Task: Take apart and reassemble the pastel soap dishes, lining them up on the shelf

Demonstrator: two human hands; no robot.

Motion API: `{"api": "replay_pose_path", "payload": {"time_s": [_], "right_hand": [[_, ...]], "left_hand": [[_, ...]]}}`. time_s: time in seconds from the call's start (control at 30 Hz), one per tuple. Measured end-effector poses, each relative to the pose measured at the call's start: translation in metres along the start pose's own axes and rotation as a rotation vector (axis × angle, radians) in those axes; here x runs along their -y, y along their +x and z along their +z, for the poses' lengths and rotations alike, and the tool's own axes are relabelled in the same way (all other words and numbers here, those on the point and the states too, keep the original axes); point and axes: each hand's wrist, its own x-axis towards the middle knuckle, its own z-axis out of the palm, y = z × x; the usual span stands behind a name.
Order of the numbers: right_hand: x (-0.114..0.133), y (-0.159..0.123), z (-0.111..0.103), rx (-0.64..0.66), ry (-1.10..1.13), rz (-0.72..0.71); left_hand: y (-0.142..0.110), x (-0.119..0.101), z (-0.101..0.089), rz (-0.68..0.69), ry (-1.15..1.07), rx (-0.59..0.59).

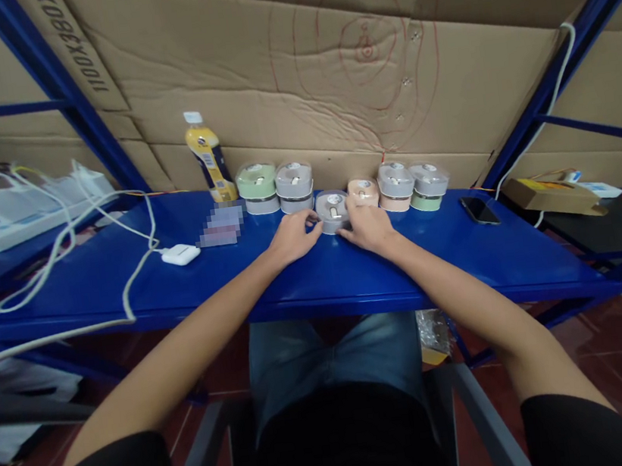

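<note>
A grey round box with a clear lid sits on the blue table between my two hands. My left hand has curled fingers against the box's left side. On its right side, my right hand grips it, with the thumb at the front. Just behind the right hand stands a peach round box, partly hidden by it. To the left are a stack topped by a green box and a grey stack. Two more stacks stand to the right, one with a peach base, the other with a green base.
A yellow drink bottle stands at the back left, near a blurred-out flat item. A white earphone case and white cables lie farther left. A phone rests at right. Cardboard walls the back.
</note>
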Motion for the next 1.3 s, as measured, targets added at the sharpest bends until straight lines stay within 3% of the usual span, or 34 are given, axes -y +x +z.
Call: {"api": "replay_pose_path", "payload": {"time_s": [0.2, 0.33, 0.53, 0.77, 1.07, 1.3], "right_hand": [[0.007, 0.024, 0.009, 0.0, 0.011, -0.023], [0.008, 0.04, 0.016, 0.014, -0.024, -0.046], [0.006, 0.04, 0.022, 0.008, 0.007, -0.031], [-0.004, 0.03, 0.021, 0.021, 0.076, -0.008], [-0.008, 0.03, 0.021, 0.01, 0.141, 0.012], [-0.019, 0.034, 0.02, -0.01, 0.226, 0.056]], "left_hand": [[0.004, 0.0, 0.001, 0.063, 0.06, 0.052], [0.016, -0.003, -0.01, 0.097, 0.177, -0.018], [0.062, -0.005, -0.031, -0.077, 0.37, -0.199], [0.106, -0.002, -0.019, -0.228, 0.523, -0.091], [0.1, -0.014, -0.007, -0.211, 0.491, -0.12], [0.09, -0.018, -0.019, -0.294, 0.406, -0.155]]}}
